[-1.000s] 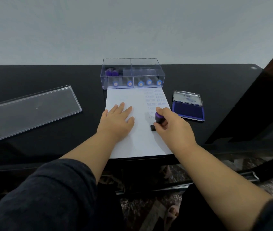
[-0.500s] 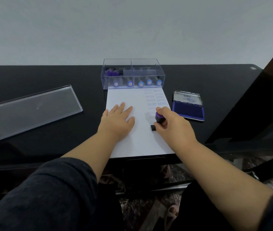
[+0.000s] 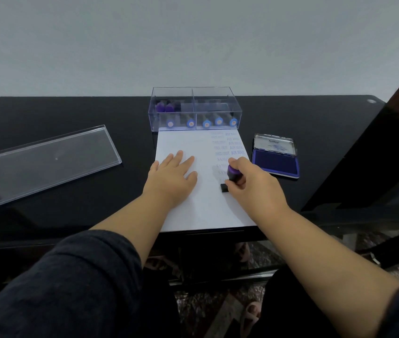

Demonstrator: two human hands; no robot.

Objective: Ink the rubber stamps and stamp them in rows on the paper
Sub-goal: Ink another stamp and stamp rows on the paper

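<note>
A white sheet of paper [image 3: 188,145] lies on the black table, with blue stamped words in rows down its right side. My left hand [image 3: 171,176] rests flat on the paper's left half, fingers apart. My right hand [image 3: 254,184] grips a purple-handled rubber stamp [image 3: 232,173]; its black base [image 3: 224,187] presses on the paper below the printed rows. An open blue ink pad [image 3: 276,164] sits right of the paper.
A clear plastic box [image 3: 194,93] holding several more stamps stands at the paper's far edge. Its clear lid [image 3: 47,164] lies to the left on the black table [image 3: 47,113]. A dark panel rises at the right. The table's near edge runs under my forearms.
Hardly anything differs: my right hand keeps the stamp pressed at the same spot on the paper, and my left hand stays flat.
</note>
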